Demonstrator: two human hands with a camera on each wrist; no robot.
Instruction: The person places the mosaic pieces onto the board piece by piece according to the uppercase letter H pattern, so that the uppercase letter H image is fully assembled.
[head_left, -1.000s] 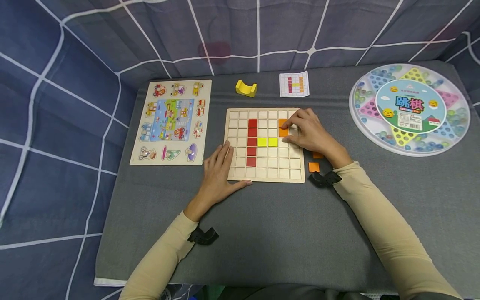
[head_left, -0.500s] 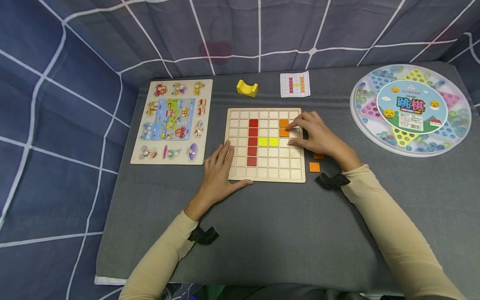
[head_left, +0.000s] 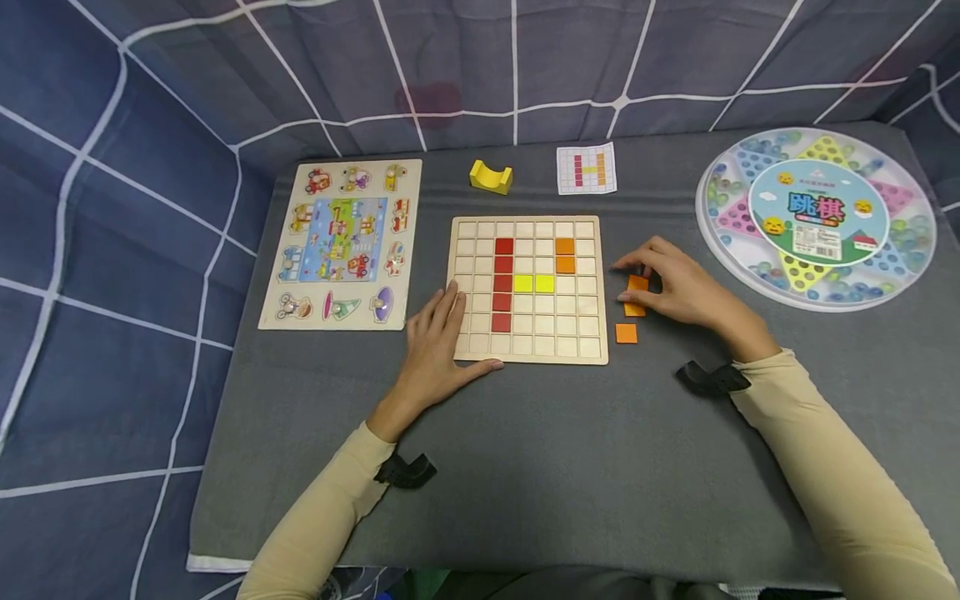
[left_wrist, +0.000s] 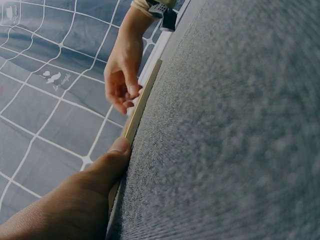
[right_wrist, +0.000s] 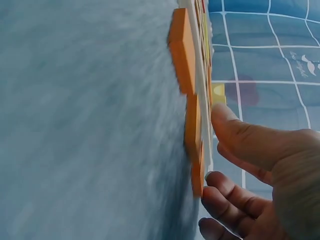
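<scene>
My left hand [head_left: 431,362] rests on the left edge of a wooden grid board [head_left: 545,346], fingers extended, thumb [left_wrist: 115,155] along the near edge. The board holds a column of several red tiles [head_left: 503,284], two yellow tiles [head_left: 533,284] and two orange tiles [head_left: 565,256]. Beyond the board's right edge my right hand [head_left: 678,283] hovers over loose orange tiles [head_left: 626,333], its thumb and fingers spread apart. In the right wrist view three orange tiles [right_wrist: 184,50] lie in a row beside the board, with the fingertips close to the farthest one.
Behind the board are a yellow curved block [head_left: 492,177] and a paper pattern card [head_left: 587,169]. A picture puzzle board [head_left: 397,300] lies to the left, and a round Chinese checkers box [head_left: 821,218] at the back right. A checked curtain [head_left: 480,67] hangs behind the table.
My right hand has let go of an orange tile in the board's right part and moved right to the loose orange tiles. The left hand has stayed in place.
</scene>
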